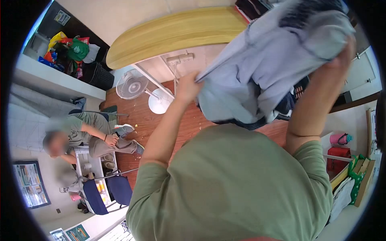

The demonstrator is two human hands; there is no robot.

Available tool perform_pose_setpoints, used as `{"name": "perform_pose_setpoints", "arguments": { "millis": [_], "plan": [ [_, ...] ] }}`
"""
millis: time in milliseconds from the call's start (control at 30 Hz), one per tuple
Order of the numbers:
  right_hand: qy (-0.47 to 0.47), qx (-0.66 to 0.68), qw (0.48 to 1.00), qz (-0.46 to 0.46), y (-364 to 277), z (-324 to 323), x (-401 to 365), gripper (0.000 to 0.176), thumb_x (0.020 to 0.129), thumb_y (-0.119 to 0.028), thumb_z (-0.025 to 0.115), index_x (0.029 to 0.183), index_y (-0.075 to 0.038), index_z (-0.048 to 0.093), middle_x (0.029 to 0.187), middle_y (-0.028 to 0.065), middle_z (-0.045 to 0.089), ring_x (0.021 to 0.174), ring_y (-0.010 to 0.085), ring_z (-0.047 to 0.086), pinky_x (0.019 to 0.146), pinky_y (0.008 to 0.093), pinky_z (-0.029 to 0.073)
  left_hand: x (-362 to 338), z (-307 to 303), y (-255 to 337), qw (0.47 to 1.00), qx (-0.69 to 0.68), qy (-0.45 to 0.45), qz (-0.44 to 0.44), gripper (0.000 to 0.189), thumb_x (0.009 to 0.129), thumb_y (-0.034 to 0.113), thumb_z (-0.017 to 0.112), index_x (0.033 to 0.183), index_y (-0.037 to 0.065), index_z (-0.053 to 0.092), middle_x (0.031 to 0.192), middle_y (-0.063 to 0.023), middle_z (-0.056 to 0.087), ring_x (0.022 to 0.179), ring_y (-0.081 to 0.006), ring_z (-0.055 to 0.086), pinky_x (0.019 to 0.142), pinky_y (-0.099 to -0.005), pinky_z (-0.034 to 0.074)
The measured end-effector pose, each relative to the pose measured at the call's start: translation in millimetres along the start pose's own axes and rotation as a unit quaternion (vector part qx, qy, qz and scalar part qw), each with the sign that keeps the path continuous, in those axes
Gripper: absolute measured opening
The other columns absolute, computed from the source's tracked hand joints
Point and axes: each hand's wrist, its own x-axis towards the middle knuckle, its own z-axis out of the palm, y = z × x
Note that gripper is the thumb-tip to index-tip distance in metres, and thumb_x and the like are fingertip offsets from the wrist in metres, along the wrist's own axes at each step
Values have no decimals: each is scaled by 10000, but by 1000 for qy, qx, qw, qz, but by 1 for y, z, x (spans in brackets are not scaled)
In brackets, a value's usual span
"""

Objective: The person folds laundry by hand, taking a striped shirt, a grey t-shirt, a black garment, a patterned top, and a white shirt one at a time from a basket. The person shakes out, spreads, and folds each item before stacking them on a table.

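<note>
A pale blue-grey denim garment (257, 68) hangs stretched between my two hands, its seams showing and a darker edge along the bottom. My left hand (188, 87) is closed on its left edge, fingers pinched at the cloth. On the upper right, my right hand (341, 58) is raised higher and grips the bunched cloth there, its fingertips partly hidden by the folds. The garment covers the right end of a wooden-topped counter (177, 34) in this view.
A white fan (132, 85) stands on the wooden floor, left of my left hand. Farther left a person (96, 134) sits beside blue folding chairs (120, 190). A black basket (98, 76) and bags are at upper left. Shelves with a pink bottle (338, 139) are at right.
</note>
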Motion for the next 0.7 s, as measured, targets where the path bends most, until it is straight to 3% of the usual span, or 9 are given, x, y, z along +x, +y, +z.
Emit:
{"name": "perform_pose_setpoints", "arguments": {
  "millis": [100, 300, 400, 433, 467, 533, 600, 667, 700],
  "plan": [
    [190, -98, 970, -116, -38, -13, 19, 330, 888, -155, 497, 1168, 9, 559, 1062, 130, 640, 977, 229, 636, 842, 385, 536, -32, -57, -56, 969, -201, 97, -105, 257, 771, -10, 599, 1017, 43, 648, 883, -42, 673, 798, -119, 601, 718, -267, 474],
    [331, -170, 919, -133, 12, 3, 48, 310, 905, -152, 500, 1167, 1, 566, 1047, 109, 634, 945, 209, 631, 809, 357, 533, -88, -137, -112, 958, 281, -62, -12, 254, 774, 51, 633, 1027, 28, 642, 881, -37, 658, 831, -159, 608, 779, -294, 462],
    [342, -165, 920, -95, 54, 32, 46, 300, 914, -150, 502, 1167, -3, 569, 1040, 98, 632, 930, 199, 628, 793, 342, 531, -126, -179, -176, 895, -395, 159, -132, 293, 806, 172, 678, 1067, 44, 640, 960, -50, 671, 880, -194, 609, 787, -309, 460],
    [340, -165, 923, -68, 74, 44, 42, 297, 917, -149, 503, 1167, -4, 571, 1037, 94, 631, 924, 196, 628, 788, 338, 531, -129, -175, -125, 808, -531, 254, -22, 369, 845, 251, 676, 1127, 21, 616, 1104, -77, 654, 948, -206, 619, 838, -310, 458],
    [333, -163, 928, -32, 100, 60, 33, 294, 920, -149, 503, 1167, -6, 572, 1035, 91, 630, 919, 192, 627, 782, 333, 531, -137, -160, -123, 875, -424, 205, -113, 355, 861, 248, 662, 1130, 21, 616, 1132, -92, 644, 1001, -212, 607, 871, -337, 453],
    [289, -172, 939, 77, 155, 96, 7, 287, 925, -148, 504, 1166, -8, 574, 1030, 84, 628, 909, 186, 625, 772, 323, 530, -142, -134, -122, 936, -187, 100, -279, 329, 892, 240, 632, 1136, 20, 616, 1187, -122, 624, 1107, -223, 585, 938, -391, 443],
    [118, -276, 932, 204, 212, 123, -31, 349, 879, -176, 582, 1195, -26, 574, 1041, 91, 647, 941, 194, 628, 786, 317, 524, -138, -96, -58, 962, -115, 138, -203, 271, 935, 193, 563, 1122, 2, 605, 1175, -130, 610, 1091, -249, 582, 920, -404, 458],
    [-189, -563, 790, 151, 253, 127, -84, 432, 819, -210, 714, 1179, -21, 567, 1011, 121, 645, 914, 180, 625, 777, 311, 519, -117, -84, 0, 732, -599, 221, -239, 238, 942, 181, 547, 1074, -14, 580, 1069, -122, 621, 1004, -242, 602, 885, -393, 473],
    [-191, -484, 817, 248, 254, 151, -115, 512, 763, -254, 782, 1145, -2, 553, 968, 121, 630, 874, 186, 619, 753, 314, 514, -111, -84, 12, 696, -658, 196, -208, 215, 945, 166, 536, 1056, -15, 569, 1024, -117, 618, 972, -238, 603, 863, -385, 480]
  ]
}}
